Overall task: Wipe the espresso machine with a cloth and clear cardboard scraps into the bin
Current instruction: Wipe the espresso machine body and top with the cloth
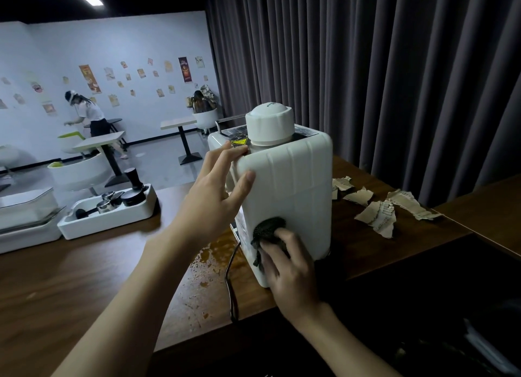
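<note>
Both bare forearms reach in from below. Lower down, the right hand (293, 272) presses a bunched dark cloth (267, 230) with closed fingers against the low back panel of the white espresso machine (293, 185) on the wooden counter (84, 278). Higher up, the left hand (217, 190) braces the machine's upper corner, fingers spread. Torn cardboard scraps (377, 213) lie on the counter just right of the machine, near brown spill marks (208, 261)
</note>
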A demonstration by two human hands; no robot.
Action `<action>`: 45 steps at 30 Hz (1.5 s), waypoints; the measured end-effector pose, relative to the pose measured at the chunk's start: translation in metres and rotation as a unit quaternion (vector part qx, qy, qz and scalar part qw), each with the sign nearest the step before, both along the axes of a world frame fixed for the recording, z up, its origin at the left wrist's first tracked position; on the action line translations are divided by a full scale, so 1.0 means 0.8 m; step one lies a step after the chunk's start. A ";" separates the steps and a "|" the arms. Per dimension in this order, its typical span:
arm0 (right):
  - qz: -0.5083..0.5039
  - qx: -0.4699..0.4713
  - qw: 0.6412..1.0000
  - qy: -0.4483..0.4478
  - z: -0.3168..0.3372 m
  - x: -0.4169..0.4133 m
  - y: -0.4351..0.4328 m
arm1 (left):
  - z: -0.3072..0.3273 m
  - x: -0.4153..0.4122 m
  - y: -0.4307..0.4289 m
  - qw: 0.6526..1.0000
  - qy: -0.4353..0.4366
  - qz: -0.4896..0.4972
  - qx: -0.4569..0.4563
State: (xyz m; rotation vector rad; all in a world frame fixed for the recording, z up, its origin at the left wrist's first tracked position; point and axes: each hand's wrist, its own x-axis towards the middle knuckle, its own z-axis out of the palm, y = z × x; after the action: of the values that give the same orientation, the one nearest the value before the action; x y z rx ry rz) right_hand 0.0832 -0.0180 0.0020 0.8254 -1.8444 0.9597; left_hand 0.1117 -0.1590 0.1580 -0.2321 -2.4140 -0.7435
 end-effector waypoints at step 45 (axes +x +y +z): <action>-0.077 -0.065 0.974 -0.201 -0.046 0.014 0.023 | -0.010 -0.007 0.005 0.999 0.025 0.009 0.030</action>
State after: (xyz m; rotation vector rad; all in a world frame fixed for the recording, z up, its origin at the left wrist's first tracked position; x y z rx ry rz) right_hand 0.0947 0.0008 -0.0350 0.4200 -2.1229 1.1953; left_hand 0.1058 -0.1550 0.1504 -0.2028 -2.3395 -0.7920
